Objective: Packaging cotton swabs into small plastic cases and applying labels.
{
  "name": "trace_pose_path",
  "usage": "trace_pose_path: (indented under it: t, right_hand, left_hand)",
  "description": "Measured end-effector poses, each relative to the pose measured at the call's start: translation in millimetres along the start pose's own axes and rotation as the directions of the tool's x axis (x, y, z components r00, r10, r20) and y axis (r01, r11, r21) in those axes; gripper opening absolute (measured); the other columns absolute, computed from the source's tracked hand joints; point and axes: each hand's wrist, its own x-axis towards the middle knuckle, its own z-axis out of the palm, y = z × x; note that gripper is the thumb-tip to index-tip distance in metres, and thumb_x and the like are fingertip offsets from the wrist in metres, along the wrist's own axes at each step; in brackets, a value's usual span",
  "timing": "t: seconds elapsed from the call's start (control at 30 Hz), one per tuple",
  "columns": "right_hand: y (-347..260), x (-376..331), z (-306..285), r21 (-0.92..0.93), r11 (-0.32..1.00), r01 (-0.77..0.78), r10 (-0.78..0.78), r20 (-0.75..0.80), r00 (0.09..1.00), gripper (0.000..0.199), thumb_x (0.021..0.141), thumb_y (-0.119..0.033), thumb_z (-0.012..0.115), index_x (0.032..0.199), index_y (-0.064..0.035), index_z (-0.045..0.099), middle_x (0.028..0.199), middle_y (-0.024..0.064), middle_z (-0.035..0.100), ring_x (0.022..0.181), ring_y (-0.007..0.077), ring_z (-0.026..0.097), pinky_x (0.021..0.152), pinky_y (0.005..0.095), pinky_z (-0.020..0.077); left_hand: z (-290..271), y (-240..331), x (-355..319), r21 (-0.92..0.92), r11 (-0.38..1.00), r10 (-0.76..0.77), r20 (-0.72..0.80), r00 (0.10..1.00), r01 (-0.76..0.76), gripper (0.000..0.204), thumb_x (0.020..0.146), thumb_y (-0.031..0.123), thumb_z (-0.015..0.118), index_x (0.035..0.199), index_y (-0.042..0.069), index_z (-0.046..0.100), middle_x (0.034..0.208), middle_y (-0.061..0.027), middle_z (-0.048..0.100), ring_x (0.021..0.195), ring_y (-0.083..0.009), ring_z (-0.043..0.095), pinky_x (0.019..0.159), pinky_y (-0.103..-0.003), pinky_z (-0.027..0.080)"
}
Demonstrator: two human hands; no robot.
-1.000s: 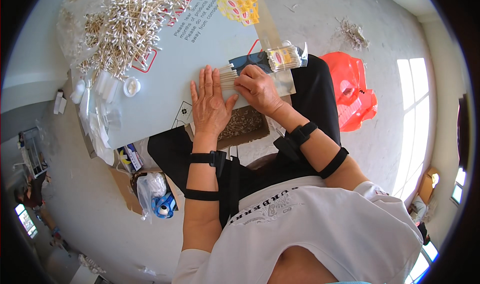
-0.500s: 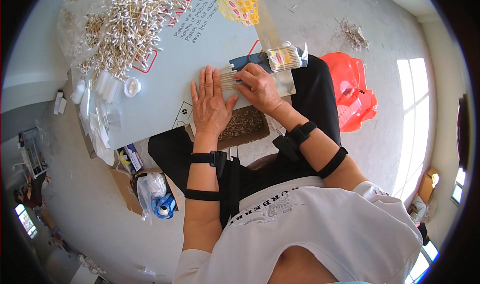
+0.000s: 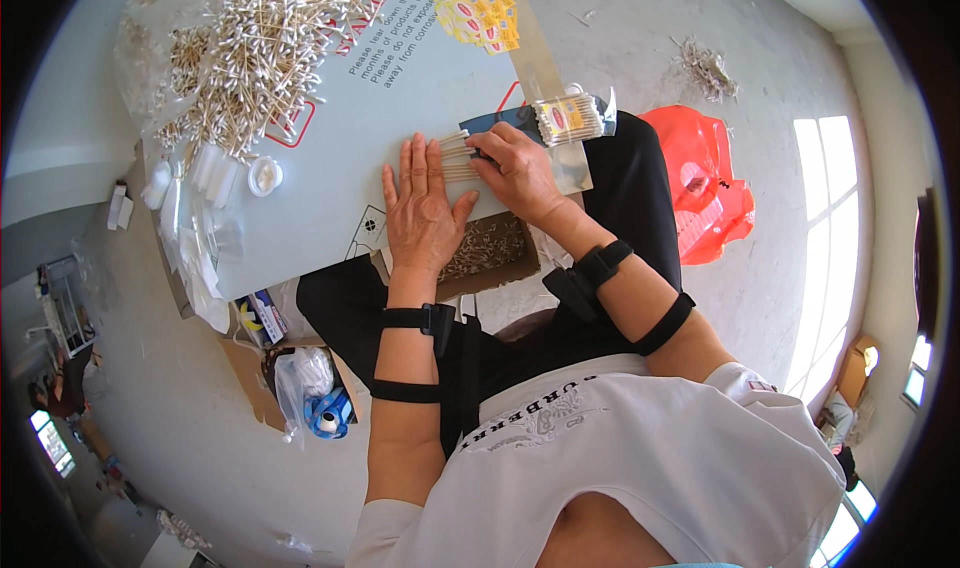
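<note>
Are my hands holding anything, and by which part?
Left hand lies flat, gripping nothing; right hand is at the right ends of thin, white-tipped cotton swabs, grip unclear.

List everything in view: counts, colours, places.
Table: one, grey-blue, upper centre
Swab heap: uncountable, white-tipped, table's far left
Loose swabs: several, white-tipped, between the hands
Swab pack: one, white and yellow, table's right edge
Cards: several, yellow and white, table's far edge
Round tub: one, white, table's left side
Open box: one, brown, below table's near edge
Red bag: one, red, right floor
Floor box: one, brown, left floor
Scrap pile: one, pale, far right floor
Straps: four, black, both forearms
Shirt: one, pale grey, worn
Trousers: one pair, black, worn
Left hand: one, bare, flat beside loose swabs
Right hand: one, bare, at loose swabs' ends
</note>
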Motion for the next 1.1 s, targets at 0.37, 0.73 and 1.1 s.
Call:
trace_pose_path:
  t: [0.37, 0.73, 1.1]
  right_hand:
    - [-5, 17, 1, 0.073, 0.981, -0.182, 0.180, 0.021, 0.983, 0.021, 0.079, -0.010, 0.071, 0.100, -0.0053, 0.066, 0.081, 0.0080, 0.061, 0.069, 0.0231, 0.062, 0.064, 0.0336, 0.0507]
    - [19, 178, 41, 0.008, 0.975, -0.223, 0.221, 0.105, 0.970, 0.029, 0.082, -0.027, 0.071, 0.097, -0.0024, 0.068, 0.090, 0.0148, 0.066, 0.080, 0.0269, 0.066, 0.071, 0.0366, 0.0514]
    - [12, 242, 91, -0.379, 0.872, -0.311, 0.352, 0.042, 0.935, 0.024, 0.083, -0.024, 0.058, 0.093, -0.0052, 0.070, 0.095, 0.0155, 0.069, 0.092, 0.0352, 0.067, 0.080, 0.0445, 0.0518]
  left_hand:
    - [-1, -3, 1, -0.012, 1.000, -0.001, -0.014, 1.000, 0.000, 0.079, 0.089, 0.044, 0.060, 0.148, 0.002, 0.030, 0.156, -0.0143, 0.026, 0.146, -0.0278, 0.021, 0.119, -0.049, 0.012]
    - [-5, 0, 1, -0.073, 0.997, -0.007, 0.024, 1.000, 0.009, 0.079, 0.090, 0.043, 0.058, 0.149, 0.002, 0.025, 0.157, -0.0134, 0.025, 0.145, -0.0288, 0.022, 0.117, -0.052, 0.014]
    - [-6, 0, 2, -0.101, 0.994, -0.022, 0.060, 0.998, 0.028, 0.079, 0.091, 0.045, 0.056, 0.150, 0.002, 0.025, 0.157, -0.0136, 0.024, 0.145, -0.0290, 0.022, 0.117, -0.051, 0.015]
